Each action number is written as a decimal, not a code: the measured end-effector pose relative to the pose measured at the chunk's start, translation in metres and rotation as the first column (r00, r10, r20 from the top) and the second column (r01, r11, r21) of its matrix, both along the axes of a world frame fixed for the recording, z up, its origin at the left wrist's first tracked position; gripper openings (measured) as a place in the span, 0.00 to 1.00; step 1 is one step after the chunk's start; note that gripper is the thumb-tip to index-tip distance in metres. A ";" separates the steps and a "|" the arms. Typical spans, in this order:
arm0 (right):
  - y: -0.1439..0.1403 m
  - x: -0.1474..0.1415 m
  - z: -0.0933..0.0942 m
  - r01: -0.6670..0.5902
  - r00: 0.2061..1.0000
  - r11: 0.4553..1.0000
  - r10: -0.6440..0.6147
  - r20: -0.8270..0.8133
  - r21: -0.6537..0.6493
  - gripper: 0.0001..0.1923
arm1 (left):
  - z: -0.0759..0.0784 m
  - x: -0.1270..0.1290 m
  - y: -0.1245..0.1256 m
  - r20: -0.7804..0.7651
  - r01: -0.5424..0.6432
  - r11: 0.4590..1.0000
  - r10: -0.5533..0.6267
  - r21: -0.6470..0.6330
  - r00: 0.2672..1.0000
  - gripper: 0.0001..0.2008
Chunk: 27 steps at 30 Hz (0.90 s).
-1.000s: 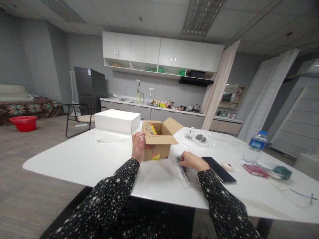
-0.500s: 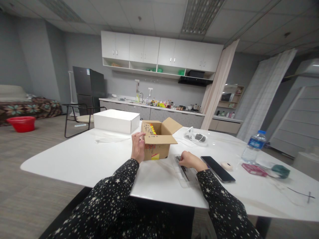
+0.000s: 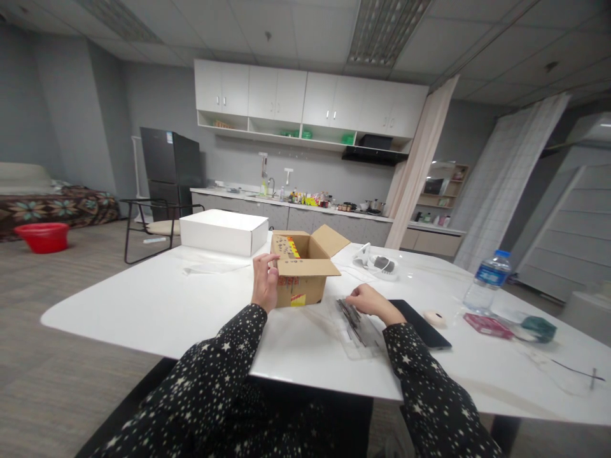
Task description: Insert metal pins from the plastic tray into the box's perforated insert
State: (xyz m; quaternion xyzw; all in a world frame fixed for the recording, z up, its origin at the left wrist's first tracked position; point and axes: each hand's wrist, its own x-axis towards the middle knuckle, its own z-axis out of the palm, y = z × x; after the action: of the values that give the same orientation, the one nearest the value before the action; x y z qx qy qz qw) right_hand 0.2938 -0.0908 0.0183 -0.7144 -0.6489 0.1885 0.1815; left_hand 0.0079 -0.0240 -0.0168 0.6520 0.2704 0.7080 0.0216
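Resting on the white table (image 3: 143,305), the left hand (image 3: 265,284) grasps the near-left corner of the open cardboard box (image 3: 305,270), thumb on the outside wall and fingertips hooked over the rim. To the right, the right hand (image 3: 371,300) lies on the far end of a clear plastic packet (image 3: 356,323) holding dark, thin pieces; its fingers curl over the packet, though I cannot tell whether they pinch it. The packet stretches from under that hand toward the near edge. A black phone (image 3: 422,324) lies just right of that wrist, and 1 water bottle (image 3: 487,282) stands farther right.
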 end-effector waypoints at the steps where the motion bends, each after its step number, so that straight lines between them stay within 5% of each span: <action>1: 0.000 0.001 0.001 0.010 0.999 1.000 -0.010 -0.035 0.003 0.14 | 0.000 0.000 0.000 0.001 0.002 1.000 -0.002 -0.002 1.000 0.25; 14: 0.004 0.002 -0.004 -0.016 0.918 0.987 0.078 -0.388 0.159 0.07 | -0.002 -0.001 0.002 -0.034 0.009 1.000 -0.009 0.019 0.999 0.24; 27: 0.009 0.001 0.001 0.150 0.665 0.878 0.251 -0.704 0.455 0.10 | 0.006 -0.001 -0.009 -0.154 0.146 0.984 -0.130 0.099 0.980 0.28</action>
State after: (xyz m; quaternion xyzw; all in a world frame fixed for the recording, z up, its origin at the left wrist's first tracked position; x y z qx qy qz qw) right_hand 0.2948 -0.0821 0.0197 -0.4876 -0.5628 0.3032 0.5947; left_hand 0.0071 -0.0331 -0.0110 0.7198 0.1858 0.6687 0.0150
